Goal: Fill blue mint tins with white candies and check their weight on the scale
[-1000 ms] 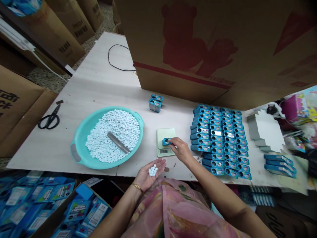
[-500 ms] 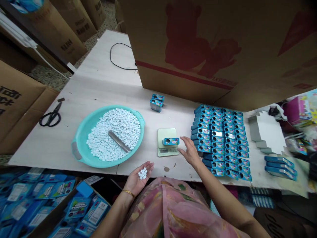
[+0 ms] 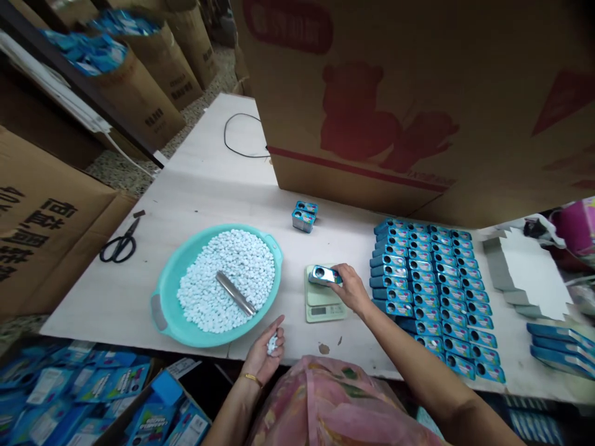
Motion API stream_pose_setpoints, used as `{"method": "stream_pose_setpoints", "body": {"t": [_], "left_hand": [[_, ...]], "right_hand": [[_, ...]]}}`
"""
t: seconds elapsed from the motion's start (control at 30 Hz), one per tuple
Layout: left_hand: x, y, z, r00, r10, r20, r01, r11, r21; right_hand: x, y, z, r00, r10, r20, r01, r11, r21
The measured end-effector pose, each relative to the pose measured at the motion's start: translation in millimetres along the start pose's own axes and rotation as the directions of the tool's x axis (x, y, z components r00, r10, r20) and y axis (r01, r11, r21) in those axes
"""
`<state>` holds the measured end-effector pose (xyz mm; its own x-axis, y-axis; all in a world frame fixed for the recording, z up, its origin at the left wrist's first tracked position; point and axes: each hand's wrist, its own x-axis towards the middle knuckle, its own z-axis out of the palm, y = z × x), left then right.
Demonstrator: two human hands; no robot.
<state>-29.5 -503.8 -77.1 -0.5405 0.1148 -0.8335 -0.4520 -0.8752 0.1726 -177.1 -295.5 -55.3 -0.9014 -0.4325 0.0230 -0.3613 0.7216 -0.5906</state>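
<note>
Blue and glossy, a small box (image 3: 325, 275) is showing a round dark hole near the left end of its top face, with pale glare washing over the printed middle. It is sitting over the plate of the scale (image 3: 323, 300), though whether it is touching the plate or being held just above it cannot be told from this angle. The right hand (image 3: 352, 289) is pinching the box's right end between thumb and fingers. Nearer the wearer and left of the scale, the left hand (image 3: 266, 358) is curling loosely, palm up, around some white pellets (image 3: 272, 344).

Black Chinese characters are running across a brown carton (image 3: 56, 229) far left of the scale. Blue packs (image 3: 149, 418), lower left of it, are bearing the word CARAMELO.

Left of the scale, a teal basin (image 3: 173, 288) is holding a heap of matching pellets, with a metal scoop (image 3: 235, 293) lying on them; scissors (image 3: 121, 246) are lying farther left. Two similar boxes (image 3: 304, 218) are standing beyond the scale, and rows of them (image 3: 423, 287) are filling the table to its right. Behind, a big carton (image 3: 395, 118) printed in red is walling off the table's far side.
</note>
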Motion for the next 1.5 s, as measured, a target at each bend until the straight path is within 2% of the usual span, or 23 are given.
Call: {"method": "stream_pose_setpoints", "body": {"t": [0.1,0.2,0.33,0.43,0.53,0.57,0.63,0.67,0.73,0.8,0.87,0.93,1.0,1.1,1.2,1.33,1.43,1.5], "left_hand": [[2,6,5.6,1.0,0.013,-0.005,-0.013,1.0,0.012],[0,7,8.3,1.0,0.01,-0.022,-0.009,1.0,0.025],[-1,4,7.7,0.999,0.023,-0.025,-0.023,1.0,0.013],[0,4,9.6,1.0,0.0,-0.007,0.0,1.0,-0.003],[-1,7,21.5,0.999,-0.044,-0.023,0.043,0.998,-0.037],[-1,9,27.8,0.999,-0.047,-0.019,0.046,0.997,-0.056],[-2,12,41.9,0.999,-0.025,0.04,0.029,0.994,-0.103],[-1,13,48.8,0.996,-0.019,0.084,0.03,0.991,-0.127],[1,14,61.0,0.991,0.005,0.131,0.018,0.984,-0.175],[5,13,70.4,0.991,0.022,0.129,0.004,0.981,-0.195],[8,12,77.6,0.993,0.025,0.119,-0.003,0.983,-0.182],[10,13,83.2,0.992,0.032,0.118,-0.013,0.987,-0.163],[11,19,86.8,0.989,0.079,0.121,-0.058,0.985,-0.162],[9,33,86.1,0.979,0.115,0.169,-0.09,0.985,-0.144],[4,46,77.7,0.974,0.112,0.198,-0.091,0.989,-0.116],[-3,48,61.9,0.975,0.162,0.152,-0.142,0.98,-0.137],[-7,41,49.1,0.981,0.171,0.095,-0.155,0.975,-0.157],[-8,37,40.0,0.984,0.162,0.069,-0.15,0.977,-0.153]], "right_hand": [[55,-6,13,0.995,0.05,-0.088,-0.051,0.999,-0.012],[108,-12,35,0.984,0.156,-0.089,-0.16,0.986,-0.038],[147,-14,58,0.973,0.221,-0.062,-0.223,0.974,-0.04],[147,-11,60,0.975,0.214,-0.054,-0.216,0.976,-0.029],[124,-16,48,0.981,0.175,-0.085,-0.176,0.984,-0.005],[110,-21,43,0.987,0.128,-0.099,-0.128,0.992,0.008],[78,-35,32,0.997,-0.041,-0.067,0.044,0.998,0.048],[60,-44,27,0.989,-0.151,-0.01,0.151,0.986,0.073],[29,-60,20,0.927,-0.343,0.152,0.329,0.938,0.113],[7,-72,17,0.869,-0.417,0.266,0.409,0.908,0.088],[-2,-78,16,0.861,-0.409,0.303,0.418,0.908,0.036],[1,-78,15,0.866,-0.404,0.294,0.405,0.912,0.06],[13,-75,14,0.885,-0.399,0.241,0.369,0.915,0.163],[49,-65,12,0.953,-0.293,0.069,0.264,0.923,0.279],[102,-52,18,0.991,-0.114,-0.073,0.127,0.97,0.207],[160,-37,37,0.997,0.01,-0.076,-0.003,0.996,0.088],[160,-28,41,0.998,0.015,-0.064,-0.01,0.997,0.08],[133,-16,28,0.997,0.018,-0.08,-0.011,0.996,0.086]]}}
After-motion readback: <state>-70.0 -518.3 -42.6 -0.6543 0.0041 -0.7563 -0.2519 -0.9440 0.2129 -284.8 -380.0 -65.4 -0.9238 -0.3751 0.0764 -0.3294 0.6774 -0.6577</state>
